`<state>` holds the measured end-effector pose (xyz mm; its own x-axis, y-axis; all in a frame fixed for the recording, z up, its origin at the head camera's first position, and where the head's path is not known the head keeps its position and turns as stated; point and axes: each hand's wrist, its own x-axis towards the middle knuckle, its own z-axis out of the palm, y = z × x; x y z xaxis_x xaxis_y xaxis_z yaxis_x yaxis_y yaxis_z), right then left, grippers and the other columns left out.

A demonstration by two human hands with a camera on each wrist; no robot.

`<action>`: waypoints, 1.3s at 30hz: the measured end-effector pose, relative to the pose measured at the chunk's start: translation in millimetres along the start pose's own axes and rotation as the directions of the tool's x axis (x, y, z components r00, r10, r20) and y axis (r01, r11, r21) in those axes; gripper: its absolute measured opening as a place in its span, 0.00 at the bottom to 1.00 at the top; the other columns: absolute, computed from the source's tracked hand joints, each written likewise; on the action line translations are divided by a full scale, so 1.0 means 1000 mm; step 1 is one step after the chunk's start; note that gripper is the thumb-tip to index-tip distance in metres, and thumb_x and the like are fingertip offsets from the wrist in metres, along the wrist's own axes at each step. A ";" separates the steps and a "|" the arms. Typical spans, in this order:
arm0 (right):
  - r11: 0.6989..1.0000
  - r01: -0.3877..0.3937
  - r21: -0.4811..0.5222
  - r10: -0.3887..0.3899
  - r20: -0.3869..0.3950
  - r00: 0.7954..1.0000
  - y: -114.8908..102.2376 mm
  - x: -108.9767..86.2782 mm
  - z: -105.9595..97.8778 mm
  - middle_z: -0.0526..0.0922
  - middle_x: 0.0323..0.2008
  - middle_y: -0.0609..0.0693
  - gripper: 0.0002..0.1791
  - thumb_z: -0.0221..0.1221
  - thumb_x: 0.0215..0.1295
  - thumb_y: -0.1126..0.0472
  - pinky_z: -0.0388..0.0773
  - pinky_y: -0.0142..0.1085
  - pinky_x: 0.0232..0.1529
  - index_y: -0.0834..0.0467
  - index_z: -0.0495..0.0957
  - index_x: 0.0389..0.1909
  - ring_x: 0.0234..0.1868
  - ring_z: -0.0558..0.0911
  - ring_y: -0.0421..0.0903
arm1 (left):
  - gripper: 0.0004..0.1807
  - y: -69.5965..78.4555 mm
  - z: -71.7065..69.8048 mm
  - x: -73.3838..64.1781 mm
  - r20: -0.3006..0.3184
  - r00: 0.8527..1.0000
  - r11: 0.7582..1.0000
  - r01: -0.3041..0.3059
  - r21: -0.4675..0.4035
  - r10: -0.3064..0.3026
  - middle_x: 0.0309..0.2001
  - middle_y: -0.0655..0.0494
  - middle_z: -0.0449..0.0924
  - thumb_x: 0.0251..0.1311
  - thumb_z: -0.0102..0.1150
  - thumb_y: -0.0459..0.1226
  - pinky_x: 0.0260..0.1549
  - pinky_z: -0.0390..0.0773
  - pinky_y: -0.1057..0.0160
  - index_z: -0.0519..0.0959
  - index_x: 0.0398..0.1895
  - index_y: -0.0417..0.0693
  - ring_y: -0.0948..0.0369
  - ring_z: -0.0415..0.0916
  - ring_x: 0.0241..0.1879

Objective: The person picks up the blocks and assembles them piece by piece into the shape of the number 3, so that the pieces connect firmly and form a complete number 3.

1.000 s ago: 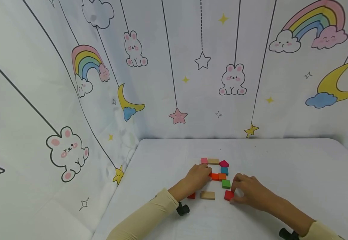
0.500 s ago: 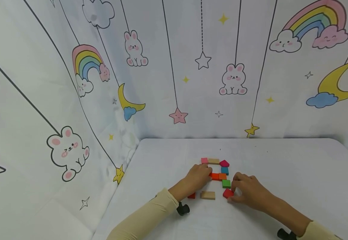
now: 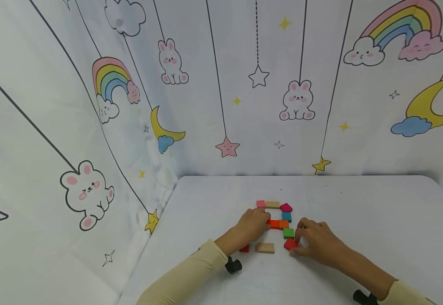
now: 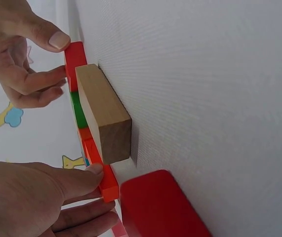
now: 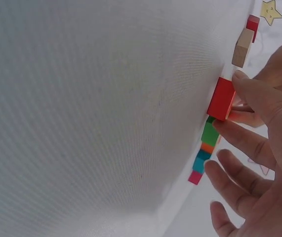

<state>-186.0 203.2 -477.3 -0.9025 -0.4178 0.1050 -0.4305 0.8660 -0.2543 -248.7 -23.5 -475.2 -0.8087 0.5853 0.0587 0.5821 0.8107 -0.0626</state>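
On the white table, my right hand [image 3: 318,241] pinches a red pentagon-like block [image 3: 291,244] between thumb and forefinger. That block sits just below a green block [image 3: 288,233]. My left hand [image 3: 252,224] holds the left end of an orange-red block [image 4: 101,173], with the thumb on one side and fingers on the other in the left wrist view. Right of it lies an orange block [image 3: 284,224], with a blue block [image 3: 286,217] above. A natural wood block [image 3: 265,248] lies between the hands, nearer the front.
Along the far row are a pink block [image 3: 260,204], another wood block [image 3: 272,205] and a crimson pentagon block [image 3: 286,207]. Another red block [image 3: 245,248] shows partly behind my left wrist. A printed cloth wall [image 3: 244,161] stands behind the table.
My right hand has turned the red block and shifted it slightly up, closer to the green block. The left hand has stayed in place.
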 end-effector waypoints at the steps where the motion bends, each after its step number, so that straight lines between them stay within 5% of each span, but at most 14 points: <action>1: 1.000 -0.002 -0.002 0.002 0.000 1.000 0.000 0.000 0.000 0.78 0.41 0.43 0.19 0.81 0.47 0.40 0.80 0.60 0.51 0.41 0.81 0.26 0.46 0.79 0.44 | 0.14 0.000 0.000 0.000 0.001 1.000 1.000 0.000 0.002 0.000 0.43 0.60 0.84 0.70 0.68 0.48 0.48 0.80 0.70 0.86 0.53 0.53 0.66 0.78 0.41; 30: 1.000 -0.028 0.003 0.028 -0.047 0.999 0.000 -0.001 -0.002 0.78 0.38 0.42 0.19 0.80 0.47 0.36 0.79 0.61 0.49 0.41 0.83 0.29 0.44 0.79 0.43 | 0.15 -0.001 0.000 0.002 -0.003 1.000 0.999 -0.007 0.037 0.008 0.44 0.60 0.85 0.70 0.68 0.48 0.46 0.80 0.70 0.86 0.53 0.54 0.66 0.79 0.41; 39: 0.999 0.019 -0.042 -0.025 -0.163 0.986 -0.004 0.001 -0.001 0.80 0.46 0.48 0.29 0.82 0.48 0.42 0.80 0.61 0.50 0.49 0.85 0.49 0.47 0.82 0.47 | 0.15 -0.001 0.002 0.002 0.008 1.000 1.000 -0.005 0.011 0.005 0.45 0.59 0.85 0.70 0.68 0.48 0.45 0.80 0.70 0.86 0.54 0.54 0.65 0.79 0.41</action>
<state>-185.1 199.4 -475.5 -0.8816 -0.3891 0.2671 -0.4475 0.8689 -0.2116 -251.3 -23.1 -476.7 -0.8067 0.5888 0.0504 0.5850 0.8077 -0.0739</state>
